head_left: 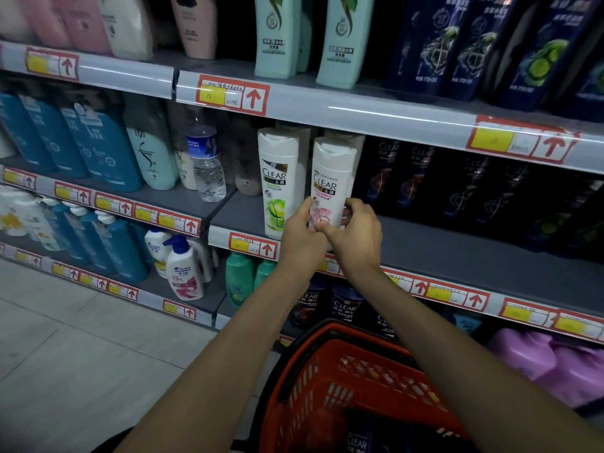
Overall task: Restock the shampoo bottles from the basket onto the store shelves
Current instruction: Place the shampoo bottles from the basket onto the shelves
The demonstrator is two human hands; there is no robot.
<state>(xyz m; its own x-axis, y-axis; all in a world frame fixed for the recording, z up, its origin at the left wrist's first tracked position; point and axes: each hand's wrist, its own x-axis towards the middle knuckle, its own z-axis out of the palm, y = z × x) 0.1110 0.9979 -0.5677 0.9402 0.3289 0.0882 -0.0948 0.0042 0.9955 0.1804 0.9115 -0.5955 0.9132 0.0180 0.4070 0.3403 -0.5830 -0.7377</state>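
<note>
Both my hands grip the bottom of a white Clear shampoo bottle with a pink label [331, 178], held upright over the front of the middle shelf [457, 246]. My left hand [302, 235] wraps its left side and my right hand [356, 228] its right side. Just to its left a white Clear bottle with a green label [277, 184] stands on the same shelf. Below my arms sits the red basket [327, 371], with a dark Clear bottle [359, 439] lying inside.
Dark Clear bottles [425, 178] fill the shelf to the right. A clear water bottle [207, 161] and teal bottles [98, 148] stand to the left. Green bottles [277, 34] line the upper shelf. Pump bottles [183, 269] occupy the lower shelf, above the tiled floor [81, 354].
</note>
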